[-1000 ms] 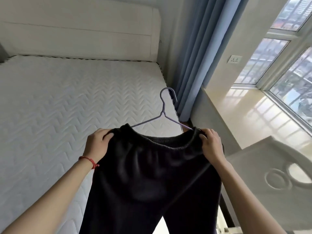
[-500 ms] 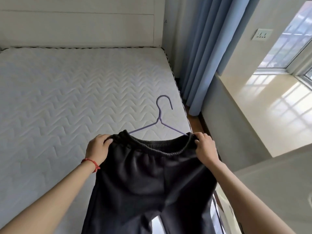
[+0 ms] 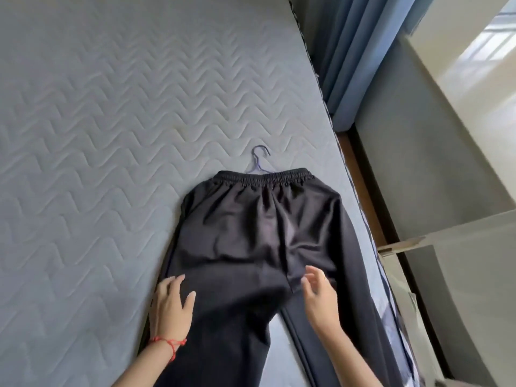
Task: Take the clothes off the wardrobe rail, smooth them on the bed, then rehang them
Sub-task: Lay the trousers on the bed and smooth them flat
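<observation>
Black trousers [image 3: 259,227] lie flat on the quilted mattress [image 3: 97,135], waistband away from me, legs running toward the bottom of the view. A purple wire hanger [image 3: 259,157] sticks out from under the waistband, only its hook and neck showing. My left hand [image 3: 171,303], with a red string on the wrist, rests flat with spread fingers on the left trouser leg. My right hand [image 3: 318,297] hovers over the right leg near the crotch, fingers loosely spread, holding nothing.
The trousers lie close to the mattress's right edge [image 3: 346,169]. Beyond it a narrow strip of wooden floor [image 3: 363,196], blue curtains [image 3: 343,51] and a pale window-sill wall [image 3: 418,149] stand. A light-coloured furniture corner [image 3: 460,275] juts in at right.
Both hands held the waistband up in the air before. Now the trousers and hanger lie on the mattress, both hands have let go and moved down to the legs.
</observation>
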Motion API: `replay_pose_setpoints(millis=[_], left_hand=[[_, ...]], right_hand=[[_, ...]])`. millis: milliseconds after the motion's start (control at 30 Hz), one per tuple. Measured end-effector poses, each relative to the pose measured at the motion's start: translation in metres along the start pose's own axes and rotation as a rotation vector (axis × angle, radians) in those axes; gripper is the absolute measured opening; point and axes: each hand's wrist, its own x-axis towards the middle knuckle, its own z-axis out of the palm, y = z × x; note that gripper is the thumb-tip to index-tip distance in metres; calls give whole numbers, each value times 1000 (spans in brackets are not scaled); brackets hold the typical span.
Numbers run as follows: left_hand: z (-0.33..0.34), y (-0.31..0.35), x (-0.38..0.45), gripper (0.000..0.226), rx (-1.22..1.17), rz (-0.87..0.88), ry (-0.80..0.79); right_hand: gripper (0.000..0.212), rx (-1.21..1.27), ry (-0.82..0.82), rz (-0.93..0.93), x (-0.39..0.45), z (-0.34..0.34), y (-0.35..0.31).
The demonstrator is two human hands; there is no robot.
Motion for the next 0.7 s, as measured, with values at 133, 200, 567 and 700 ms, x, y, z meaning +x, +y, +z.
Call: replay_pose_setpoints(millis=[133,200,567,700], left_hand=[[17,-74,-64,47,10,-159,-48],[20,-103,-88,50,53,-241,-117],[17,-159,-109,56,5,-411,-152],[15,-181,-116,49,34,-423,-337]], right_hand=[[16,142,-80,240,-85,33,56],[14,171,-95,326,-116,49,77],[22,255,-242,471,-165,117,111],[16,239,-372,497,-184,135,123]])
